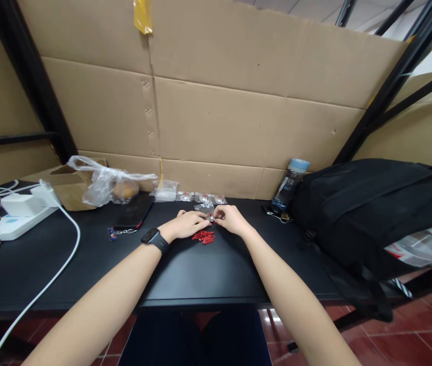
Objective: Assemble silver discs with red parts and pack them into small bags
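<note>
My left hand point(189, 224), with a dark watch on its wrist, lies low over the black table point(208, 274). Its fingertips hold the near left edge of a small clear plastic bag point(211, 217) that has a shiny silver and red piece in it. From the other side my right hand point(231, 219) pinches the same bag between thumb and fingers. What exactly the piece is, I cannot make out. Just in front of the hands lies a loose pile of red clips point(204, 237), apparently wire-like loops. Behind, several similar filled bags point(202, 197) lie along the cardboard wall.
A phone point(134, 212) with a keychain, a plastic bag of round food point(124, 189), a cardboard box point(73, 188) and a white power strip point(25, 218) stand left. Right are a blue-capped bottle point(290, 185), keys point(282, 217) and a black backpack point(368, 203). Cardboard point(219, 122) walls the back.
</note>
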